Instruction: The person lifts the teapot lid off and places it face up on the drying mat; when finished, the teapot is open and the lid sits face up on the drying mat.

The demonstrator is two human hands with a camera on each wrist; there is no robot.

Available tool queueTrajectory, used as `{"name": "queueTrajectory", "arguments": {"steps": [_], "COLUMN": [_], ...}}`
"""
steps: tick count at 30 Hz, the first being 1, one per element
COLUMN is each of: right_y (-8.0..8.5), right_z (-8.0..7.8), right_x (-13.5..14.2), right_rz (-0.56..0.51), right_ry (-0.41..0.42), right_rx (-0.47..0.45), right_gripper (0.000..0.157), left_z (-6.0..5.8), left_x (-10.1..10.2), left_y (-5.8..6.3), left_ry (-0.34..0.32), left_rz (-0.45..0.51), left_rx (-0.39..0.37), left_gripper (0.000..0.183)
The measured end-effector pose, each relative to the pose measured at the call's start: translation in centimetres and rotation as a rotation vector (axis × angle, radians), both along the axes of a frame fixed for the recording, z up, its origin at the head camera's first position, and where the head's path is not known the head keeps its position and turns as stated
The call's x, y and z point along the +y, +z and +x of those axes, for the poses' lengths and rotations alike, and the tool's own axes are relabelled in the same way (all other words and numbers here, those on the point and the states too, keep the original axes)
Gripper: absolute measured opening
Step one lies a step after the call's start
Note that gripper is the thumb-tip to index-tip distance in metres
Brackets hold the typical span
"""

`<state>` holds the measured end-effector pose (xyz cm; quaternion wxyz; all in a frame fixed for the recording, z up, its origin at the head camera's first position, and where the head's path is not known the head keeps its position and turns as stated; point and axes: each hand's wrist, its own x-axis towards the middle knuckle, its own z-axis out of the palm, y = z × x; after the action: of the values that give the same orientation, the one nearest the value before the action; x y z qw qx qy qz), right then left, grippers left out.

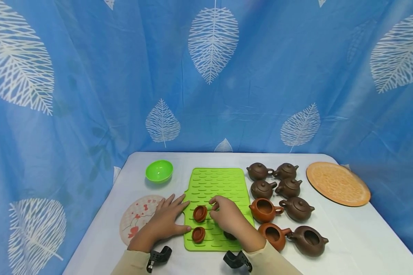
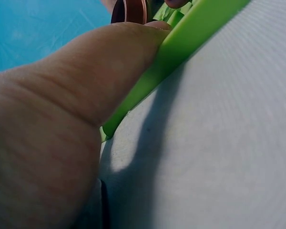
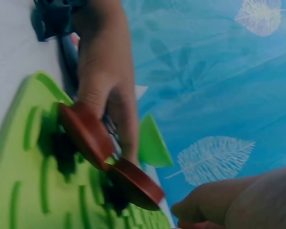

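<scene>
My left hand (image 1: 166, 219) rests with spread, straight fingers on the left edge of a green ridged mat (image 1: 217, 183). Close to its fingers and thumb lie two reddish-brown teapot lids, an upper one (image 1: 200, 213) and a lower one (image 1: 198, 234); in the right wrist view both lids (image 3: 88, 133) look tilted. Over the mat, just right of the upper lid, hovers my right hand (image 1: 227, 215), its fingers loosely bent and nothing visible between them. A dark lid (image 1: 229, 236) is partly hidden beneath the right wrist.
Right of the mat stand two lidless reddish teapots (image 1: 264, 217), a lidless dark teapot (image 1: 301, 250) and several lidded dark teapots (image 1: 261, 190). An orange round board (image 1: 337, 183) lies far right. Left are a green bowl (image 1: 159, 172) and a round floral mat (image 1: 130, 219), partly under the left arm.
</scene>
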<state>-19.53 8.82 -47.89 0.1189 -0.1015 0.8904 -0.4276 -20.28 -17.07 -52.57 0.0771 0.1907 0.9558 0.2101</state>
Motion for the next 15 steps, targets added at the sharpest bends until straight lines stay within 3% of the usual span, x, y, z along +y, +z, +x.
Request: {"name": "queueTrajectory", "arguments": {"steps": [7,15], "right_y": [1.4,2.7], "right_z": [0.0,0.1], "right_x": [1.7,4.9], "right_rz": [-0.032,-0.042], "right_ry": [-0.014,-0.171], "right_rx": [0.061,0.122], "right_gripper": [0.032,0.033], "left_z": [0.1,-0.1], "left_x": [-0.2,0.1], "left_y": [0.0,0.0], "left_ry": [0.008,-0.012], "left_rz": [-0.005,0.004], "left_rx": [0.004,0.009], "left_gripper": [0.093,0.093]}}
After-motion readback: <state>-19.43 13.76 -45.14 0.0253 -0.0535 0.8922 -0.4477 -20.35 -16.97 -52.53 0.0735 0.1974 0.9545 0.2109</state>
